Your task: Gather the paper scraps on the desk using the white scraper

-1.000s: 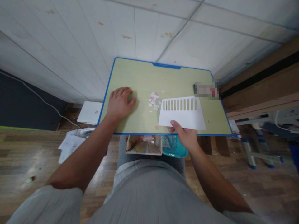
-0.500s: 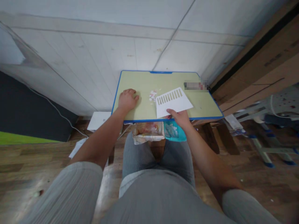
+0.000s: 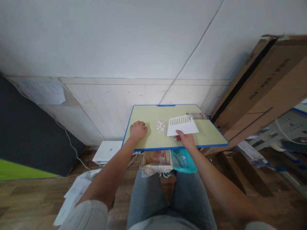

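With our right hand (image 3: 184,138) we hold a white card (image 3: 182,129) with slots, the grip pinching its near edge, over the desk (image 3: 153,141); our left hand (image 3: 138,130) lies on the desk with released grip, and small paper pieces (image 3: 160,126) lie between this hand and the card

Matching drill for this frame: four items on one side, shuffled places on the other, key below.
Items:
1. slotted white card
2. small paper scraps
3. left hand
4. teal container

Places:
A. below the near edge of the tabletop
B. near the tabletop's left edge
C. held by the right hand
D. in a loose cluster between card and left hand

Pairs: 1-C, 2-D, 3-B, 4-A
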### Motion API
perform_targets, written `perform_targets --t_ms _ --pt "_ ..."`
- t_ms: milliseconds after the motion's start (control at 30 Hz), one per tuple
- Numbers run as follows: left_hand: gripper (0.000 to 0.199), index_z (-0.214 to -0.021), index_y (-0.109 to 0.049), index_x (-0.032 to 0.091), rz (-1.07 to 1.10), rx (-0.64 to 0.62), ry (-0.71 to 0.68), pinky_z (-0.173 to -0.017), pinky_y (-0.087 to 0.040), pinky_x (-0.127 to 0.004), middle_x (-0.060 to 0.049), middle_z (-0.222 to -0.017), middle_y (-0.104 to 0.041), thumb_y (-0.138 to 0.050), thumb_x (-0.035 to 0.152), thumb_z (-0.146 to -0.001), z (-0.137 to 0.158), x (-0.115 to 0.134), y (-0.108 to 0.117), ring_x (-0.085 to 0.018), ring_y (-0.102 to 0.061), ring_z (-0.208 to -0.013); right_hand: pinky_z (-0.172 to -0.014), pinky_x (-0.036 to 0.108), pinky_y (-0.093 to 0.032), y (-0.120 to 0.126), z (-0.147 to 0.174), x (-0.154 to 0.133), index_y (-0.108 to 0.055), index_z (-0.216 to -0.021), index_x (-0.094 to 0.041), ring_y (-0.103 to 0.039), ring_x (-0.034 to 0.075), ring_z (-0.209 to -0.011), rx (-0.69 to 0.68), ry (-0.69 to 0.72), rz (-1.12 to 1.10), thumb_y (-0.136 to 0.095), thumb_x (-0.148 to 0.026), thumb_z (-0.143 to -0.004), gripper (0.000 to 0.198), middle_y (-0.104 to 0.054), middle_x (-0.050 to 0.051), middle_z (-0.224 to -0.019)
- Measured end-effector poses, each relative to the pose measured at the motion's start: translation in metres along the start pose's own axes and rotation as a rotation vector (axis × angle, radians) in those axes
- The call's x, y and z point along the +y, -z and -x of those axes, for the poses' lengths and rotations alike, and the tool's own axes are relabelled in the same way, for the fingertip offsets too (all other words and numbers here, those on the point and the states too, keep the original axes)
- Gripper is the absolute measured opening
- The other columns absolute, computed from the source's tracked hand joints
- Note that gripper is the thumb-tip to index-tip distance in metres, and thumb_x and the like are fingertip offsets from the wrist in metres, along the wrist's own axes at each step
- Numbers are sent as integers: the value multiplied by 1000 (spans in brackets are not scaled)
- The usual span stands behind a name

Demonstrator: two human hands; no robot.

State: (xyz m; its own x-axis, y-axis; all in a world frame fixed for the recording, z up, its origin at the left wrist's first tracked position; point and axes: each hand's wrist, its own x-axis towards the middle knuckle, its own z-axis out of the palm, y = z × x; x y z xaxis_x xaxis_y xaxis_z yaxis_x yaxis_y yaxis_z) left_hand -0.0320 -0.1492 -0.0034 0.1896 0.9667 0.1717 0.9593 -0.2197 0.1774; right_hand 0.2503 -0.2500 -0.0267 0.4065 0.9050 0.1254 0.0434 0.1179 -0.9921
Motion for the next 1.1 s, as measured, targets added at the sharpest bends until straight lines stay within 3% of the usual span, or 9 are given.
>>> perform_targets --t_ms 133,267,367,500,633,833,967,1100 --pt "41 -148 -83 13 17 12 46 -130 -55 -55 -23 -156 -79 -64 26 -114 -48 7 -4 -42 -72 -150 -45 32 -53 -4 -40 -7 -69 -79 -25 -64 20 -47 -28 39 16 -76 -58 -71 35 -74 6 -60" --pt "44 -154 -80 17 39 9 58 -133 -52 -55 -21 -164 -75 -63 26 -114 -104 22 -16 -41 -67 -157 -46 32 -54 -12 -86 -17 -72 -73 -23 -63 19 -47 -175 44 42 -78 -54 -69 32 -73 6 -59" --pt "45 -156 -78 16 70 18 45 -135 -51 -53 -20 -166 -74 -62 27 -115 -128 31 -28 -40 -66 -159 -47 34 -57 -8 -98 -18 -76 -73 -22 -65 21 -49 -283 7 64 -83 -53 -70 33 -76 8 -61" --pt "46 -156 -77 17 91 84 -19 -136 -50 -55 -20 -164 -75 -62 27 -114 -133 30 -40 -40 -66 -156 -57 35 -63 20 -77 -13 -79 -73 -21 -70 21 -56 -364 -20 120 -86 -54 -87 36 -78 9 -66" --pt "41 -146 -81 15 111 90 -16 -131 -52 -61 -23 -158 -76 -63 26 -110 -135 27 -44 -46 -67 -152 -63 36 -65 50 -48 -11 -79 -75 -23 -72 22 -61 -281 -21 213 -85 -54 -99 40 -79 9 -69" --pt "39 -142 -82 17 148 84 -25 -134 -52 -61 -21 -158 -76 -63 26 -110 -137 30 -42 -46 -67 -153 -73 39 -66 63 -30 -16 -74 -66 -25 -70 22 -61 -221 22 335 -86 -60 -99 49 -74 7 -63" --pt "38 -140 -83 19 167 101 -32 -135 -52 -63 -20 -157 -77 -62 27 -109 -138 28 -45 -46 -67 -152 -66 36 -63 77 -8 -25 -68 -60 -27 -69 22 -60 -211 5 378 -88 -62 -98 56 -71 6 -61" --pt "39 -141 -82 19 195 107 -30 -137 -50 -64 -20 -157 -76 -62 29 -109 -141 26 -49 -46 -65 -153 -58 36 -62 92 12 -30 -74 -64 -26 -71 25 -57 -217 -95 327 -93 -63 -92 50 -76 6 -62"
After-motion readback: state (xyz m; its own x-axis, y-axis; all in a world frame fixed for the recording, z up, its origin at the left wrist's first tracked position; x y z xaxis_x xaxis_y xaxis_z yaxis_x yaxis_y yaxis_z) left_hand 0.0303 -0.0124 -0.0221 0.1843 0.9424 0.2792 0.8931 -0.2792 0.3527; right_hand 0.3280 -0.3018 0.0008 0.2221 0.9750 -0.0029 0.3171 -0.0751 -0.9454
